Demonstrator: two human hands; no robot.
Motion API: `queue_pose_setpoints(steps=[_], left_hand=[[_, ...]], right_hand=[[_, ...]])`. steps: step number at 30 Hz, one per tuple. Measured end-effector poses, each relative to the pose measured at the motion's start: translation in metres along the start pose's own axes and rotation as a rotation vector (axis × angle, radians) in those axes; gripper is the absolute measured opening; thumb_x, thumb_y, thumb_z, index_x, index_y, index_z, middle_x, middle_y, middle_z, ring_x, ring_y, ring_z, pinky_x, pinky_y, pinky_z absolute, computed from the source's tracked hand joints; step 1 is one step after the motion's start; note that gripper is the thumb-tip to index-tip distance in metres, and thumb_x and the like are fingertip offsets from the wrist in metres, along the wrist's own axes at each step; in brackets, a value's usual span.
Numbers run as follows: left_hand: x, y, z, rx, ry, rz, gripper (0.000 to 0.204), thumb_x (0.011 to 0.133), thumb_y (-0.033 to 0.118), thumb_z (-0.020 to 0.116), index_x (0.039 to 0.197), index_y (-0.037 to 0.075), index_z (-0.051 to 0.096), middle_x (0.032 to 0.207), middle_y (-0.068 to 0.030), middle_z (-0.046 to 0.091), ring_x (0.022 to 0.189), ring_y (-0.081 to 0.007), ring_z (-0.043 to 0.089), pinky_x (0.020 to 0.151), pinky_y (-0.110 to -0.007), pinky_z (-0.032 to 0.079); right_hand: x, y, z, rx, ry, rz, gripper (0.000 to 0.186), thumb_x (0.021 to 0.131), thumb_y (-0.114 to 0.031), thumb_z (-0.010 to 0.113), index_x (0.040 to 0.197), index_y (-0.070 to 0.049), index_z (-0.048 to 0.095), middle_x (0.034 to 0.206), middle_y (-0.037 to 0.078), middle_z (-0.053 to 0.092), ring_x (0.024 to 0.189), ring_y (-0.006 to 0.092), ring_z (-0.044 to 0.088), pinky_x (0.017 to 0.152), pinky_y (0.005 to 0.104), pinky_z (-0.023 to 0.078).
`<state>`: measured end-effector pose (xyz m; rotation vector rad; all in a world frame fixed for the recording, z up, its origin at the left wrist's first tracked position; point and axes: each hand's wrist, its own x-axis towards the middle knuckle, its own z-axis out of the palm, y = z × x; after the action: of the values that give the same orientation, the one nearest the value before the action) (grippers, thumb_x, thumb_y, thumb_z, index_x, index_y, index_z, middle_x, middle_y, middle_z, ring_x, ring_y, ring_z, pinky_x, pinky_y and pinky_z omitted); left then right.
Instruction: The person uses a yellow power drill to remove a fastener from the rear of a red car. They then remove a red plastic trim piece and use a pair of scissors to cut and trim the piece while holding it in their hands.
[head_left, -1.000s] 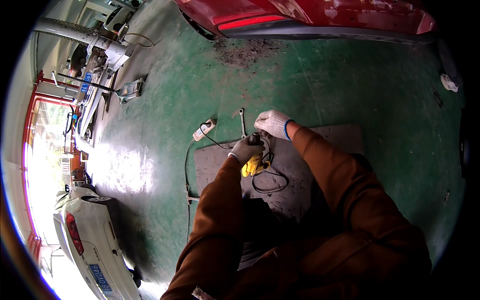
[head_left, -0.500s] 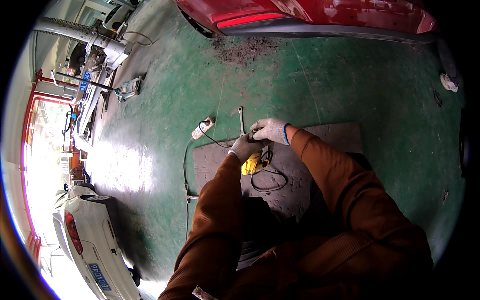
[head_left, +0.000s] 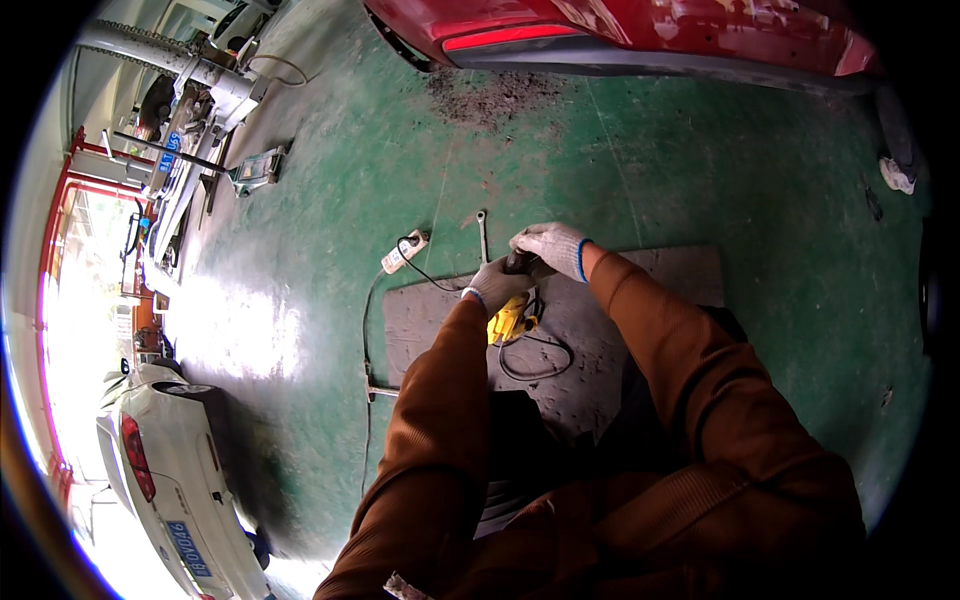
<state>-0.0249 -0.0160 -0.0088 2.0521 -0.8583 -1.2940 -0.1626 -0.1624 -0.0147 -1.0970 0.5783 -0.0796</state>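
Both my hands wear pale gloves with blue-edged cuffs and meet over a grey mat point(head_left: 430, 325). My left hand point(head_left: 492, 284) is closed around a dark, rounded piece point(head_left: 518, 262), whose kind I cannot make out. Against the top of that piece, my right hand point(head_left: 552, 246) bends its fingers; the fingertips are partly hidden. Just below the hands is a yellow power tool point(head_left: 510, 319), its front covered by my left hand and its exact kind unclear. A black cord point(head_left: 537, 377) loops on the mat beside it.
Left of the mat, a white power strip point(head_left: 405, 251) lies on the green floor near a ring-ended wrench point(head_left: 483, 232). A T-shaped metal bar point(head_left: 381, 391) touches the mat's left side. Beyond are dirt crumbs point(head_left: 492, 98), a red car point(head_left: 640, 40), a floor jack point(head_left: 258, 171) and a white car point(head_left: 175, 480).
My right hand has shifted slightly up and right, its fingers lifting from the left hand. More of the dark piece shows between them. The yellow tool stays nearly in place.
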Motion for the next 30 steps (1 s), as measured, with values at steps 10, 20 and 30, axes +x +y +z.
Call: queue_pose_setpoints(steps=[10, 20, 30], left_hand=[[0.005, 0.0, 0.005, -0.079, -0.034, 0.023, 0.042, 0.088, 0.021, 0.084, 0.124, 0.001, 0.073, 0.113, -0.0028, 0.074, 0.101, -0.0131, 0.066, 0.094, -0.032, 0.052], [-0.009, 0.024, 0.013, -0.185, -0.064, 0.027, 0.044, 0.089, 0.016, 0.085, 0.127, -0.001, 0.072, 0.12, -0.0036, 0.076, 0.108, -0.0137, 0.068, 0.098, -0.031, 0.053], [0.002, 0.002, 0.006, -0.033, -0.023, 0.064, 0.046, 0.089, 0.019, 0.084, 0.128, -0.001, 0.07, 0.122, -0.008, 0.076, 0.11, -0.0154, 0.07, 0.098, -0.032, 0.056]], right_hand=[[0.001, 0.004, -0.013, -0.166, -0.115, -0.039, 0.031, 0.094, -0.023, 0.069, 0.119, -0.004, 0.075, 0.113, 0.011, 0.076, 0.098, 0.0181, 0.073, 0.086, 0.0334, 0.059], [-0.005, 0.021, -0.008, -0.057, -0.005, 0.008, 0.045, 0.087, -0.025, 0.082, 0.123, 0.0, 0.074, 0.111, 0.011, 0.077, 0.098, 0.0218, 0.074, 0.089, 0.0339, 0.06], [-0.015, 0.012, 0.014, -0.34, 0.105, -0.125, 0.055, 0.088, -0.036, 0.087, 0.122, 0.004, 0.071, 0.103, 0.013, 0.077, 0.094, 0.0192, 0.072, 0.083, 0.0337, 0.058]])
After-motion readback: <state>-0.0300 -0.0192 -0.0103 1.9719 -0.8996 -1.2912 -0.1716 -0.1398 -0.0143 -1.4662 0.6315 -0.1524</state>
